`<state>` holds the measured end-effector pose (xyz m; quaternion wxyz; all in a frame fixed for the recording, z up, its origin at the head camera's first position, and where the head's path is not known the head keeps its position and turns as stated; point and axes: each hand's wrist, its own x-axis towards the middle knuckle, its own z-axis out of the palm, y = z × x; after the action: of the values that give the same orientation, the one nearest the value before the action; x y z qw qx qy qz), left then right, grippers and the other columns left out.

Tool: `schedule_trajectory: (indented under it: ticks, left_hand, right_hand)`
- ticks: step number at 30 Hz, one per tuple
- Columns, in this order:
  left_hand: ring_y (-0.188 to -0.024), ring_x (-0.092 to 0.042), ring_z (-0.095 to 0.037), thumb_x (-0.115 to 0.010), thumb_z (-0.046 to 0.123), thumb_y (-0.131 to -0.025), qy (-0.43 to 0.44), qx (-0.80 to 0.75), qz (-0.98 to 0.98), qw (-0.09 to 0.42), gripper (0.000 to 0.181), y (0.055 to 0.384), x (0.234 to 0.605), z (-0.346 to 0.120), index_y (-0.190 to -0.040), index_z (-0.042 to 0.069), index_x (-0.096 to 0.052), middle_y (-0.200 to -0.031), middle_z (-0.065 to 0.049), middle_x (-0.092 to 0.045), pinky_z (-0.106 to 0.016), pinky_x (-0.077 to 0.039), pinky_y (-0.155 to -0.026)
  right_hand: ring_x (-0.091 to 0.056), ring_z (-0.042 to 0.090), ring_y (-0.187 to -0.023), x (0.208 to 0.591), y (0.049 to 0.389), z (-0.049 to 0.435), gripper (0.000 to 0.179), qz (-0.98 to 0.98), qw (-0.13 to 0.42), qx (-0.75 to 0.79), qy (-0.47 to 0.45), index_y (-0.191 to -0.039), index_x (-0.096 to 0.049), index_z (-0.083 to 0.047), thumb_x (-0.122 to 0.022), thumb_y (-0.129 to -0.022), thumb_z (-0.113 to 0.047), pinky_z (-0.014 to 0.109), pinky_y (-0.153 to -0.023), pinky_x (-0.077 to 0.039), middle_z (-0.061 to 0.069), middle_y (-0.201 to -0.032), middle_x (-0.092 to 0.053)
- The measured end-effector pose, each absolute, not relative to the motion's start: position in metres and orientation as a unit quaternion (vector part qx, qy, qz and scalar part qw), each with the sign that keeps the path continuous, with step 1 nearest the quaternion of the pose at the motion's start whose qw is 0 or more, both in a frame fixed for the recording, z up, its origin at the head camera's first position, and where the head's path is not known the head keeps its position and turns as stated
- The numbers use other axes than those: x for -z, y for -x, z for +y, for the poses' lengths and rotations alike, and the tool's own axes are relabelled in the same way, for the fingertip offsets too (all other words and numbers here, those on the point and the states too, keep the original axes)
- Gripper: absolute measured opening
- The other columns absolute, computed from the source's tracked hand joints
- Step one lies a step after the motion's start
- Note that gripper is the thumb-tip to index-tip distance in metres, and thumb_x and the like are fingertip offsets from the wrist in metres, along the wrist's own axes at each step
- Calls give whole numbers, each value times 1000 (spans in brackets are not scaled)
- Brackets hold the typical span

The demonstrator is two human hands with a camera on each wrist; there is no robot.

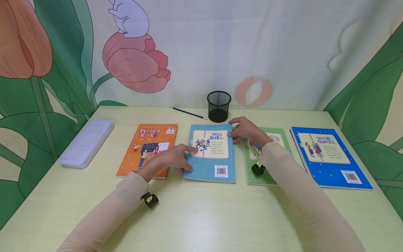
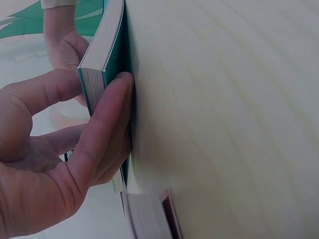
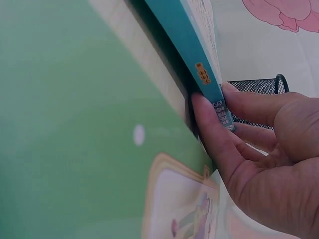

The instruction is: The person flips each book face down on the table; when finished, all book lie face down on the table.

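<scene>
A light-blue book (image 1: 201, 171) lies back cover up at the middle of the table, between an orange book and a green book (image 1: 278, 132). My left hand (image 1: 174, 157) grips its left edge, with the thumb on the cover and other fingers tucked under the book, as the left wrist view shows. At the top right corner my right hand (image 1: 245, 130) pinches the same book by its spine (image 3: 184, 45). In the left wrist view the book's page block (image 2: 97, 64) is tilted off the table along the held edge.
Left of centre lies the orange book (image 1: 129, 164), beyond it a pale pencil case (image 1: 86, 143). A blue book (image 1: 327, 175) lies at the right. Behind the held book stand a black mesh pen holder (image 1: 219, 106) and a pencil (image 1: 189, 112), near the patterned curtain (image 1: 195, 52).
</scene>
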<state>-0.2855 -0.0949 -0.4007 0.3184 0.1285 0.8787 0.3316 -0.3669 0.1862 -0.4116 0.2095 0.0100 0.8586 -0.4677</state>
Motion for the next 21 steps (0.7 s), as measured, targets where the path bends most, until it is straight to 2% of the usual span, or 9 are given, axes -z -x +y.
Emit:
schedule_trajectory:
  ticks: [5,9,14,21]
  left_hand:
    - [-59,-67,-20,-79,4,-83,-124,-326,880,322,81,287,401,-94,-153,17,-41,-101,-18,-61,-29,-59,-63]
    - [-61,-69,-21,-80,5,-83,-123,-320,882,324,81,288,401,-94,-153,17,-42,-104,-19,-61,-29,-59,-64]
    - [-65,-71,-21,-80,7,-84,-122,-306,888,321,80,287,400,-93,-153,19,-43,-116,-20,-59,-28,-60,-65]
    - [-64,-71,-22,-81,9,-83,-132,-292,894,313,79,285,399,-93,-152,18,-44,-130,-24,-57,-29,-60,-64]
  right_hand:
    - [-70,19,-76,411,368,185,67,865,211,455,-10,-153,-35,-3,-67,-94,-2,32,-72,-62,24,-115,-60]
    - [-72,19,-74,410,369,184,67,874,211,439,-6,-153,-35,-2,-67,-94,-3,33,-73,-62,26,-118,-60]
    - [-73,17,-67,409,370,185,66,889,200,412,6,-151,-37,-1,-68,-93,-5,32,-71,-61,27,-118,-61]
    - [-74,18,-71,406,368,182,66,898,197,393,3,-150,-38,0,-70,-93,-7,31,-72,-61,27,-121,-62]
